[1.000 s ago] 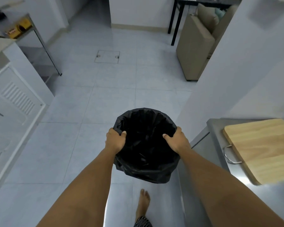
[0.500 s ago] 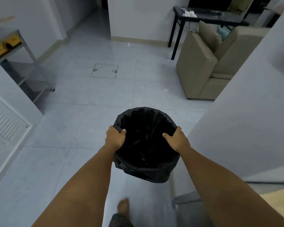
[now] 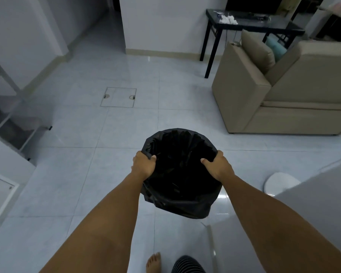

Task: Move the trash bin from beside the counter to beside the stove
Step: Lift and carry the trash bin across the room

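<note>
Head view: nearest to me, below my hands, a bare foot (image 3: 153, 262) stands on the pale tiled floor (image 3: 71, 174) beside a striped trouser leg (image 3: 187, 265). Both forearms reach forward. My left hand (image 3: 143, 164) is clamped on the left rim of the trash bin (image 3: 180, 174), thumb hooked inside over the black liner; my right hand (image 3: 218, 164) grips the right rim the same way. The bin hangs between the two hands, lifted clear of the floor, its mouth open toward me and tilted slightly. I can read no writing or label on the bin or liner.

To the right of my right hand, a white round object (image 3: 280, 184) lies on the floor, partly hidden by a grey surface (image 3: 313, 203). Beyond my left hand, a square floor hatch (image 3: 118, 97) sits in the tiles, and a metal shelf rack (image 3: 14, 119) stands far left. Farther off, right of the hands, a beige sofa (image 3: 283, 99) stands before a black bench (image 3: 252, 22).
</note>
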### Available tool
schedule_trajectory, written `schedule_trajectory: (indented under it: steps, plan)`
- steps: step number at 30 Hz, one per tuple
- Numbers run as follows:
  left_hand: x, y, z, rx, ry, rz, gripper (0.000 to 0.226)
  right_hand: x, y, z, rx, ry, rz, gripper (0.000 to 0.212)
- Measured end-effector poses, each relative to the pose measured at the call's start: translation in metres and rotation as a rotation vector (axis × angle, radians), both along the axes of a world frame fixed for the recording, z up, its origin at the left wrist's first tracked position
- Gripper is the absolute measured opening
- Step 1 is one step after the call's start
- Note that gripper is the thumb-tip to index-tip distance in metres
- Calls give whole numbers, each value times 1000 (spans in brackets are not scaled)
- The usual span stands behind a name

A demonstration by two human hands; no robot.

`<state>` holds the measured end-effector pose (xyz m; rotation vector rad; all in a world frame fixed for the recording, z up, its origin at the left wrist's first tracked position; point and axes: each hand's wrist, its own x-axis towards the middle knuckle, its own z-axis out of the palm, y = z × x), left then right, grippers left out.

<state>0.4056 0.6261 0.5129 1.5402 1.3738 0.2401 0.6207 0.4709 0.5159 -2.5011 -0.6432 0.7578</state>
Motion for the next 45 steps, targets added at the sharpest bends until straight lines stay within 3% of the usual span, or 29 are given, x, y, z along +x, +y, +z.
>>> schedule_trajectory:
  steps: [23, 34, 45]
  plan:
    - [330, 293, -12, -45, -28, 106, 56, 338, 311, 8, 8, 22, 71, 75]
    - [438, 455, -25, 62, 20, 109, 79, 462, 494, -1, 20, 48, 143, 76]
    - [514, 608, -21, 87, 118, 180, 80, 551, 676, 1, 0, 43, 263, 77]
